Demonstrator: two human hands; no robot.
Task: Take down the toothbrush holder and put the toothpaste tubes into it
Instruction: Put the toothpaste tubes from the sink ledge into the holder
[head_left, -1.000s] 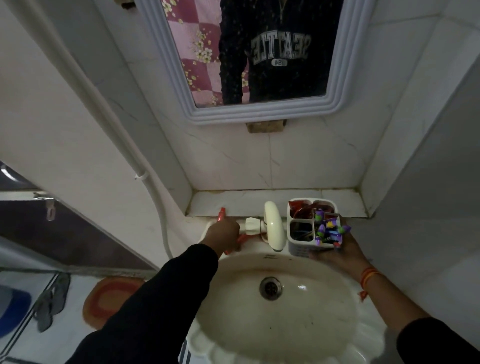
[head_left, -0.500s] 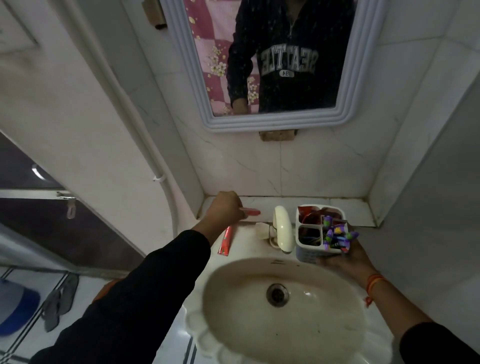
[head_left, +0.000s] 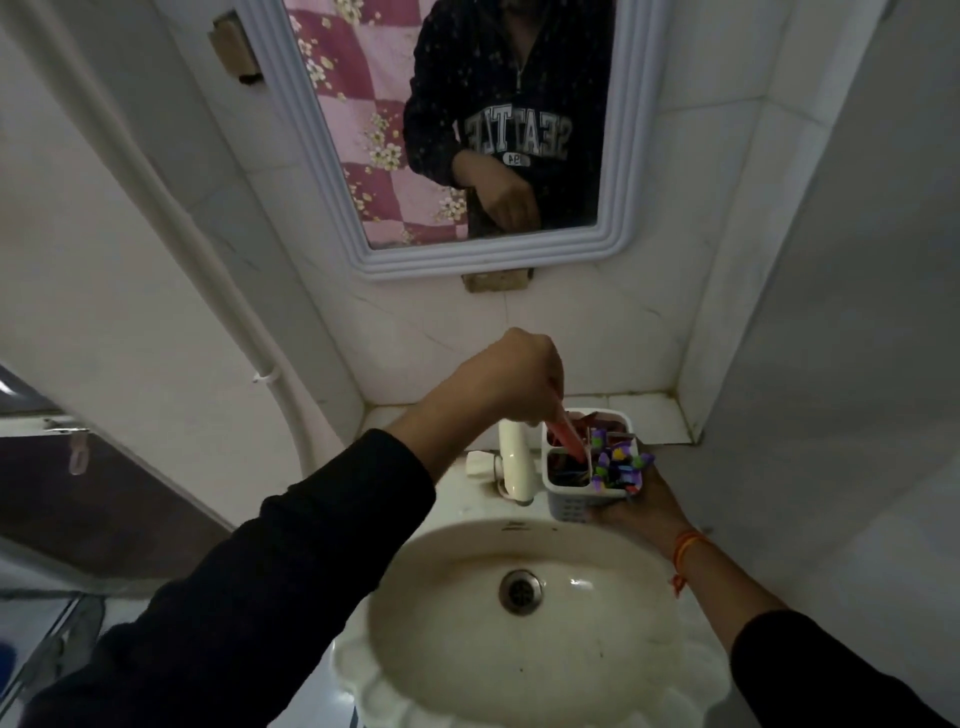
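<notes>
Head: L hand (head_left: 511, 382) w/ toothpaste tube (head_left: 567, 440) in holder (head_left: 576, 503)

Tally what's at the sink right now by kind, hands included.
Hands: 2, left hand, right hand
Toothbrush holder: 1
Red toothpaste tube in the left hand: 1
Tap: 1
Sink: 1
Mirror: 1
Total: 7; holder contents too cluttered to count.

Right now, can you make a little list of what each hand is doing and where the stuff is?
left hand: lowering a red toothpaste tube into the holder
right hand: gripping the white toothbrush holder from below
holder place: on the sink edge, right of the tap
holder contents: purple-capped items, red tubes
</notes>
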